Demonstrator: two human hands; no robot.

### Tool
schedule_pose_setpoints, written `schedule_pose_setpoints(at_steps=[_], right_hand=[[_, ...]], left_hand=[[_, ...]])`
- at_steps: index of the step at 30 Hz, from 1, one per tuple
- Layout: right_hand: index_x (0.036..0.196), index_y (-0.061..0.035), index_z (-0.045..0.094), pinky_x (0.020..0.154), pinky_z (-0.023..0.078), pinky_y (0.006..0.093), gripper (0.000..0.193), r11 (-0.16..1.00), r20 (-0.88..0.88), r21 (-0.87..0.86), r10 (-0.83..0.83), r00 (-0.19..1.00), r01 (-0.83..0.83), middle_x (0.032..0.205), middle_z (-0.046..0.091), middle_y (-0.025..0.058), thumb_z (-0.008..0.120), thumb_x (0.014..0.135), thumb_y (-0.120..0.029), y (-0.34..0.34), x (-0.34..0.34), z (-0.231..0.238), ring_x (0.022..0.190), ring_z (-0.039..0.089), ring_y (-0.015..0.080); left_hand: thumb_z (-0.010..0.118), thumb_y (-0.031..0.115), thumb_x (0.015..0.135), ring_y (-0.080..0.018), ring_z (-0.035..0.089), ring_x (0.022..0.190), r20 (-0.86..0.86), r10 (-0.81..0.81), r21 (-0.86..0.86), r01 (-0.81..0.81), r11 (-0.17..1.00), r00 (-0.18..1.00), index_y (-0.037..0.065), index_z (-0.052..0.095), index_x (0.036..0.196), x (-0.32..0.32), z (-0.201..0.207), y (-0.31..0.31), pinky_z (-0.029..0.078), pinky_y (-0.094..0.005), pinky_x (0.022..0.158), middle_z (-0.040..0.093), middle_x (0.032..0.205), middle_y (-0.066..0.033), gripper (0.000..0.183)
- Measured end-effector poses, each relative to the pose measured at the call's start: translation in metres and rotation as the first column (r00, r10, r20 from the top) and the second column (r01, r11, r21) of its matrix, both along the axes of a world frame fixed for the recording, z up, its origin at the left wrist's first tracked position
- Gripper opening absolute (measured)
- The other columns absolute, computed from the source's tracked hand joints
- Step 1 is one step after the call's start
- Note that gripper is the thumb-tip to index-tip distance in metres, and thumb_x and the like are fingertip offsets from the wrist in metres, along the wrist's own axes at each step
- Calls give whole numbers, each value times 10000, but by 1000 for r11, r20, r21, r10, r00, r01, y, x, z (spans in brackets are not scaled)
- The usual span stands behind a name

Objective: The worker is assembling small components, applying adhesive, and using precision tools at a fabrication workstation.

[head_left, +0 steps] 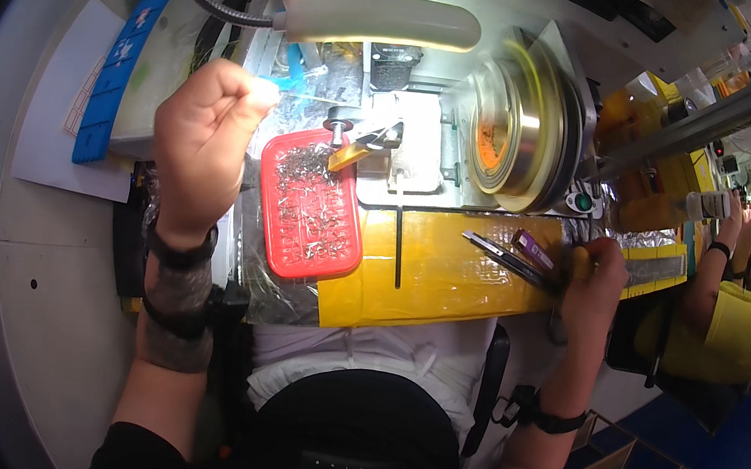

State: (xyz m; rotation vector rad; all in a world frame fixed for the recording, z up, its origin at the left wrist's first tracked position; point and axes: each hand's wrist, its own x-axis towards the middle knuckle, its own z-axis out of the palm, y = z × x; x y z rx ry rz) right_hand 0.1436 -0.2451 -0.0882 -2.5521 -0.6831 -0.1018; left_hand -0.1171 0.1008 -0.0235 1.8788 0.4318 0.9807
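Observation:
My left hand (203,141) is raised at the left, its fingertips pinched on a thin pale strand (318,98). This strand runs right toward a small metal roller (339,122) and a yellow-handled tool (350,157) on the machine. Below lies a red tray (268,244) with many small thin metal pieces in it. My right hand (597,283) is at the right end of the yellow-covered bench edge (430,284), fingers curled; what they hold, if anything, is hidden in shadow. Beside it lie a dark slim cutter or pen (510,260) and a small purple item (533,248).
A lamp with a pale bar head (384,23) hangs over the bench. Large round reels (517,130) stand behind, beside a green button (579,202). A blue-edged bin (123,59) is at the left. Another person in a yellow top (743,326) sits at the right.

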Motion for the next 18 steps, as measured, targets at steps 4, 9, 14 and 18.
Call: schedule_pose_setpoints(at_steps=[4,9,14,18], right_hand=[[1061,-8,582,879,484,415,117,915,148,402,-19,989,-43,1023,636,147,660,997,-67,-7,-5,-24,944,626,305],[1166,39,513,828,538,317,228,838,383,506,-6,924,-205,1096,598,136,625,1051,-123,7,-6,-62,905,626,198],[1197,-24,512,795,509,262,205,727,246,662,18,969,-182,1072,571,60,616,1064,-140,5,-1,-78,904,587,115],[1197,-15,499,807,507,262,215,809,324,558,-7,946,-185,1086,561,65,623,1058,-121,6,-1,-74,934,580,128]], left_hand=[[646,-11,985,-35,582,754,-75,109,91,-102,991,991,-8,650,938,1,-26,3,462,-230,664,668,815,-11,48],[677,-17,943,-129,629,678,-280,60,255,14,967,958,-14,676,906,2,-34,-4,487,-274,641,675,754,-68,37],[722,-29,861,-304,689,695,-241,-89,394,181,901,967,-3,708,899,10,-43,-4,531,-369,639,713,794,-144,48],[745,-11,839,-339,687,723,-278,-87,385,194,903,957,12,719,884,11,-50,-5,546,-403,667,728,829,-151,56]])
